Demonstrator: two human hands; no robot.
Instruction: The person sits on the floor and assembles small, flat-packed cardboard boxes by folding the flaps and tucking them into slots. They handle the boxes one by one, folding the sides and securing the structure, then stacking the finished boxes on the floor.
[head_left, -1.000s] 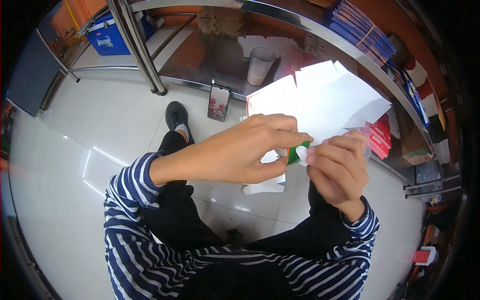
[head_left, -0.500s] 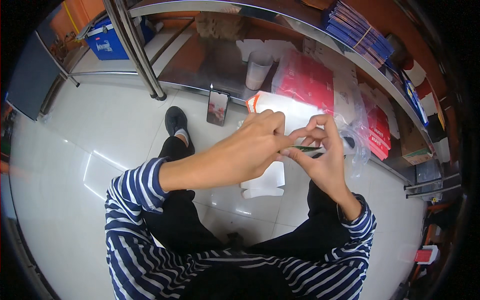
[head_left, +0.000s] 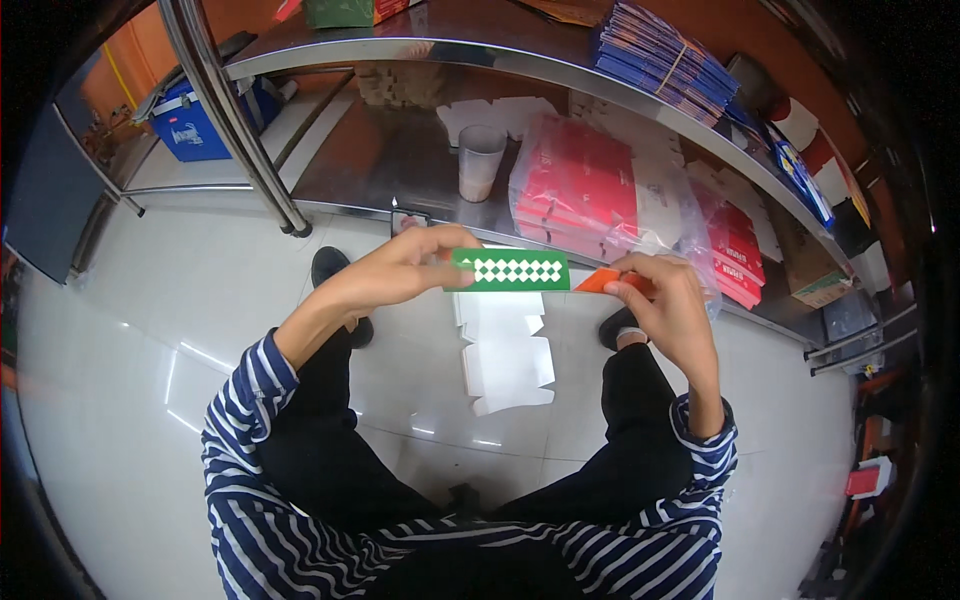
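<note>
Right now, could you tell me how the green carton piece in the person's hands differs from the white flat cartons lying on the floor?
The green carton piece is held up in the air, left hand at one end and right hand at the other; the white flat cartons lie untouched on the floor between the feet. The held one shows a green face with white diamonds and an orange end; the floor ones show plain white. Both look like flat, unassembled cardboard.

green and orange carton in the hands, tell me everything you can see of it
The folded carton is a long, narrow piece, thin printed card by the look of it. Its facing side is green with a row of white diamonds; the right end is orange. It lies level above the lap, left hand pinching the green end, right hand the orange.
</note>
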